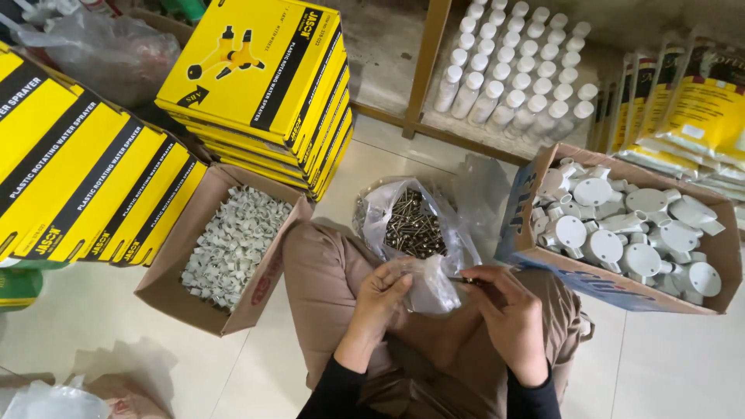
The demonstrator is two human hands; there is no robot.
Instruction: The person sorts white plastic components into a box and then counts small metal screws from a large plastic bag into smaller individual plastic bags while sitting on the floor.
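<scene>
Pale floor tiles are carrying cartons and a bag of nails (414, 225); left hand (380, 299) and right hand (508, 314) are pinching a small plastic bag (428, 283), likely flimsy and slippery, best gripped at its rim.

1 head-worn camera looks steeply down, close over the lap, with floor and boxes around it.
</scene>
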